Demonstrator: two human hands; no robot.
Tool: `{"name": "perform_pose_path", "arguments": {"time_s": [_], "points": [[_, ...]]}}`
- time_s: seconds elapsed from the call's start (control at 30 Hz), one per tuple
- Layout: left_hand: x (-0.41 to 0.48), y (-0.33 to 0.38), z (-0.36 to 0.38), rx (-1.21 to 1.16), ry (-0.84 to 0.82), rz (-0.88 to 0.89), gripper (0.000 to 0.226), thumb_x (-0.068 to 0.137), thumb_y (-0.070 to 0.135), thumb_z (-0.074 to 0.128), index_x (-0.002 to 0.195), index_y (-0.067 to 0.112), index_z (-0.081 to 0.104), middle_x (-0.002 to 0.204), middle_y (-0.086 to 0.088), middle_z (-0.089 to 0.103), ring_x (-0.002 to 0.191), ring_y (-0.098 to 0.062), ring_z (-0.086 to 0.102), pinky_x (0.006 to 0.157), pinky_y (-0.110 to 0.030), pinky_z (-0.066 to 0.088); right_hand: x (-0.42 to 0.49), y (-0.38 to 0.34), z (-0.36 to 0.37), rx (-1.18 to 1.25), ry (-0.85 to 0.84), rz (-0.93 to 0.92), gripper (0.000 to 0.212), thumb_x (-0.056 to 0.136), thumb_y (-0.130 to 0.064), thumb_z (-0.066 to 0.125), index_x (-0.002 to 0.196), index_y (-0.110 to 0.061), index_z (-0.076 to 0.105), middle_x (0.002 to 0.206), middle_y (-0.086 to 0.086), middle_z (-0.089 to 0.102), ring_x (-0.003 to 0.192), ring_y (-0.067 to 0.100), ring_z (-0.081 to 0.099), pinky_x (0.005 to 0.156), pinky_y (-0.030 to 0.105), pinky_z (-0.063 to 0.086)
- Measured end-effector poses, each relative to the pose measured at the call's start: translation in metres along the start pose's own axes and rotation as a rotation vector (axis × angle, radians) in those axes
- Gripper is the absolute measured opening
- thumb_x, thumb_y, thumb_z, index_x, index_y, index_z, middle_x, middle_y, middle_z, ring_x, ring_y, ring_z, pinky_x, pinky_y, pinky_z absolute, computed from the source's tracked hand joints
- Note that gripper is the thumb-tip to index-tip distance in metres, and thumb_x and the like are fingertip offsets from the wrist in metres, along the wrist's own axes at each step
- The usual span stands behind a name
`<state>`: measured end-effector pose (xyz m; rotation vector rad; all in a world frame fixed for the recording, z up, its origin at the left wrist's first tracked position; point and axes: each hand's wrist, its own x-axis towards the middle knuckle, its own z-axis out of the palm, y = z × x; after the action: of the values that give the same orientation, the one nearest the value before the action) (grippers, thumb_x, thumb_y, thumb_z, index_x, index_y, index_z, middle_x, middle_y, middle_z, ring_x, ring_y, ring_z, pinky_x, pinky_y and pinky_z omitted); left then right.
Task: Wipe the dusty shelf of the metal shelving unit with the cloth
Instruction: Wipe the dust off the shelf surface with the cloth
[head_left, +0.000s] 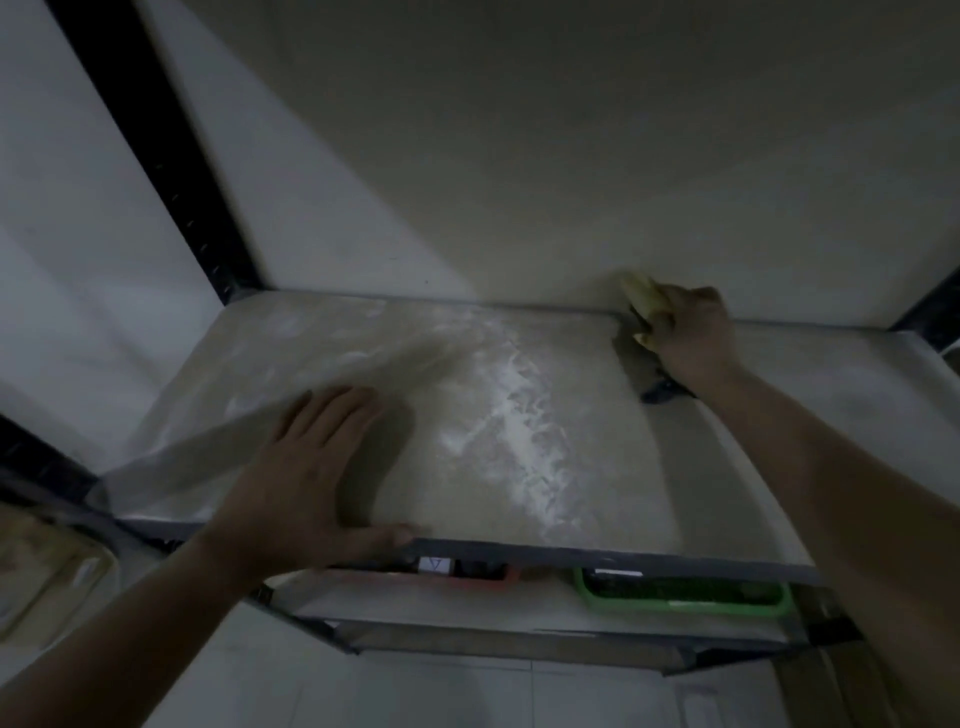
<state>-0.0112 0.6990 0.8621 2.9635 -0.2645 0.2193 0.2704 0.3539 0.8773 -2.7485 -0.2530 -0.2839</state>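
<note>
Directly ahead, we look down on the top shelf of a metal shelving unit standing against a pale wall, in dim light. Our right hand reaches to the far edge of the shelf, right of centre, where the surface meets the wall. Its fingers curl down over the cloth, gripping it and pressing it into that back corner line. Only a small part of the cloth shows, poking out past the fingertips: pale yellow, soft and bunched, touching both shelf and wall. Our left hand lies well apart from it, near the front left of the shelf, palm flat, fingers straight and slightly spread, holding nothing, with the thumb resting along the grey front rim. Between the two hands a band of white dust runs diagonally from the back of the shelf toward the front, thick and flaky at its middle; fainter smudges spread to the left. A dark shape beneath the right wrist is too blurred to identify. On the shelf below, a green tray sits at the right and an orange tray beside it.
</note>
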Motion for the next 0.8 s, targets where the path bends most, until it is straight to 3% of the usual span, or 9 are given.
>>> {"name": "perform_pose_path", "arguments": {"time_s": [0.17, 0.43, 0.53, 0.57, 0.67, 0.8], "points": [[-0.008, -0.024, -0.001, 0.048, -0.085, -0.036, 0.122, 0.071, 0.099, 0.044, 0.153, 0.008, 0.042, 0.157, -0.009, 0.042, 0.145, -0.029, 0.038, 0.121, -0.045, 0.024, 0.0, -0.004, 0.015, -0.05, -0.06, 0.065, 0.044, 0.097, -0.025, 0.041, 0.139, -0.013, 0.046, 0.124, 0.026, 0.051, 0.1, 0.039, 0.055, 0.08, 0.035, 0.044], [-0.006, -0.019, -0.005, 0.026, -0.073, -0.037, 0.121, 0.071, 0.1, 0.041, 0.151, 0.009, 0.044, 0.156, -0.008, 0.043, 0.144, -0.026, 0.037, 0.118, -0.044, 0.028, -0.034, -0.111, 0.048, 0.104, -0.112, -0.056, 0.045, 0.092, -0.017, 0.047, 0.137, -0.02, 0.049, 0.137, 0.018, 0.046, 0.122, 0.035, 0.047, 0.099, 0.036, 0.039], [-0.007, -0.018, -0.005, 0.028, -0.084, -0.045, 0.121, 0.071, 0.1, 0.042, 0.151, 0.009, 0.045, 0.155, -0.008, 0.044, 0.143, -0.026, 0.039, 0.119, -0.042, 0.028, -0.057, -0.161, 0.054, 0.152, 0.029, -0.289, 0.037, 0.078, -0.008, 0.066, 0.115, -0.008, 0.067, 0.115, 0.019, 0.061, 0.1, 0.037, 0.061, 0.084, 0.032, 0.05], [-0.006, -0.018, -0.006, 0.027, -0.089, -0.048, 0.121, 0.071, 0.1, 0.042, 0.151, 0.009, 0.045, 0.155, -0.008, 0.045, 0.143, -0.026, 0.039, 0.12, -0.04, 0.026, -0.061, -0.169, 0.055, 0.151, 0.013, -0.328, 0.038, 0.078, -0.011, 0.062, 0.116, -0.009, 0.067, 0.114, 0.018, 0.061, 0.099, 0.036, 0.061, 0.085, 0.03, 0.048], [-0.006, -0.017, -0.007, 0.036, -0.098, -0.046, 0.12, 0.072, 0.099, 0.041, 0.151, 0.008, 0.045, 0.155, -0.01, 0.044, 0.143, -0.026, 0.038, 0.119, -0.033, 0.016, -0.057, -0.154, 0.041, 0.224, -0.109, -0.325, 0.054, 0.079, -0.022, 0.04, 0.129, -0.016, 0.059, 0.124, 0.018, 0.057, 0.11, 0.032, 0.056, 0.092, 0.027, 0.039], [-0.007, -0.017, -0.006, 0.064, -0.107, -0.046, 0.121, 0.073, 0.099, 0.039, 0.151, 0.007, 0.044, 0.156, -0.01, 0.044, 0.143, -0.027, 0.039, 0.12, -0.032, 0.013, -0.025, -0.069, -0.001, 0.162, 0.075, -0.155, 0.047, 0.085, -0.029, 0.046, 0.125, -0.011, 0.061, 0.121, 0.018, 0.062, 0.106, 0.033, 0.059, 0.085, 0.032, 0.044]]}}
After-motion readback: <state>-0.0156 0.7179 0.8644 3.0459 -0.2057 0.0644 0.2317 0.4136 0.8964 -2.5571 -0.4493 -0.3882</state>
